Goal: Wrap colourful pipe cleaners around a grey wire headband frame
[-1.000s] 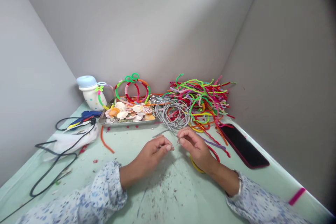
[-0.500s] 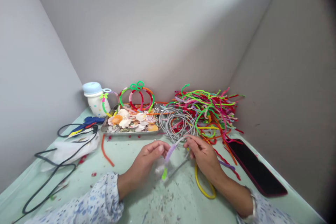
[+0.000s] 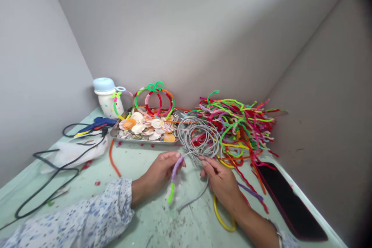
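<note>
My left hand [image 3: 161,170] pinches a grey wire wrapped with a lavender pipe cleaner [image 3: 176,166]; a bright green stretch [image 3: 171,193] covers its lower end, which hangs below the fingers. My right hand [image 3: 222,180] is closed a little to the right, its thumb and forefinger on the bare part of the wire. A grey wire tail [image 3: 193,200] runs from under the right hand down toward the table. Just behind both hands lies a loose coil of grey wire [image 3: 214,145].
Behind stand a metal tray [image 3: 145,140] of seashells, pipe-cleaner hoops [image 3: 173,104] and a white bottle [image 3: 109,104]. To the right are a heap of pipe cleaners [image 3: 247,120] and a black phone [image 3: 290,197]. A black cable [image 3: 48,212] and blue-handled tool [image 3: 97,124] lie left.
The wrapped wire has swung left and hangs more upright beside my left fingers. My right hand stays pinched near the coil. The whole view has shifted slightly.
</note>
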`<action>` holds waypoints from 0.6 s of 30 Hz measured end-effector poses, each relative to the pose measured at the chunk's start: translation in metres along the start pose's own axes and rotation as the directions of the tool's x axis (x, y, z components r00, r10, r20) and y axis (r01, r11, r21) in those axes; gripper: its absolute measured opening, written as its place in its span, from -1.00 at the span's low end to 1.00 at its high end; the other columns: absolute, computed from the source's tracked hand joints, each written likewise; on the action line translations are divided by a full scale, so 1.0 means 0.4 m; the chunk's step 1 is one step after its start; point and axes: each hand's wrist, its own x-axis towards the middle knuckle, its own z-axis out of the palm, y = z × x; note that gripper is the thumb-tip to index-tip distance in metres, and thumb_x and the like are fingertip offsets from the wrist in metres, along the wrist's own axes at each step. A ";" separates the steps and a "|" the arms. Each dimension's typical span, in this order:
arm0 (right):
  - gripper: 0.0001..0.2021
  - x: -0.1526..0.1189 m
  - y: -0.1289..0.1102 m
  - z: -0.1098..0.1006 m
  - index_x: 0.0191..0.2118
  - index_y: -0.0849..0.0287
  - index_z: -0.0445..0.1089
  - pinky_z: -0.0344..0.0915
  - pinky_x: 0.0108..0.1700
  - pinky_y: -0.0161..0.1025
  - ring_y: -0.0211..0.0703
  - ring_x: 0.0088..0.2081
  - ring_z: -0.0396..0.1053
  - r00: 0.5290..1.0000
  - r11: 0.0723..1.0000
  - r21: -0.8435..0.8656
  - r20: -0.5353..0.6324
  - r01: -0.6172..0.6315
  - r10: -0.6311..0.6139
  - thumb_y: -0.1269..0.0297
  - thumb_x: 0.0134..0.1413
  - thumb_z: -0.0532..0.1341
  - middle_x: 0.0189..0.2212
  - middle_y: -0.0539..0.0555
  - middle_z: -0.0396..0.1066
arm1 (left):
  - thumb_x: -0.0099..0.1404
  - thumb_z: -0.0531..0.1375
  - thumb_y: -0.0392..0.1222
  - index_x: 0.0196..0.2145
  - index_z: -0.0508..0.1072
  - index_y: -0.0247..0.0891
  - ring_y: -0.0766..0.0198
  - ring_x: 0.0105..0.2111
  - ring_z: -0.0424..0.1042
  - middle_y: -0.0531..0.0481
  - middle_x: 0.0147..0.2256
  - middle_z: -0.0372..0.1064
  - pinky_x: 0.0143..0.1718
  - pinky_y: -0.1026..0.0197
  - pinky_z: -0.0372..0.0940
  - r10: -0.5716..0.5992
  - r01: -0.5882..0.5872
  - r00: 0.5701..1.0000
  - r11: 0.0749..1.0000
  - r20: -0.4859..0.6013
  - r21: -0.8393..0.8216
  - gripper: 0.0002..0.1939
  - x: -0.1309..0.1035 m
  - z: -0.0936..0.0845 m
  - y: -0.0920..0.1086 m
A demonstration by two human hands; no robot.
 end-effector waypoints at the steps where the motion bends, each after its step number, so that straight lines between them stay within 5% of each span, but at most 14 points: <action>1: -0.59 0.000 -0.001 0.000 -0.03 0.14 0.51 0.07 -0.63 -0.32 -0.24 -0.64 0.17 1.000 1.000 -0.004 0.002 -0.004 0.004 0.01 0.19 0.10 -0.55 0.01 0.42 | 0.21 0.26 -0.01 -0.50 0.51 -0.35 0.43 -0.62 0.11 0.06 -0.60 0.26 -0.58 0.33 -0.03 0.000 0.000 1.000 1.000 -0.001 -0.003 -0.67 0.002 0.000 -0.001; 18: -0.55 0.002 0.008 0.003 0.00 0.20 0.49 0.09 -0.59 -0.32 -0.25 -0.64 0.13 0.999 0.999 -0.017 0.010 0.032 -0.032 0.00 0.19 0.09 -0.60 -0.04 0.32 | 0.16 0.27 -0.04 -0.61 0.44 -0.35 0.41 -0.62 0.11 0.09 -0.65 0.20 -0.54 0.30 -0.03 0.013 -0.013 1.000 1.000 0.004 0.020 -0.67 -0.001 0.008 0.017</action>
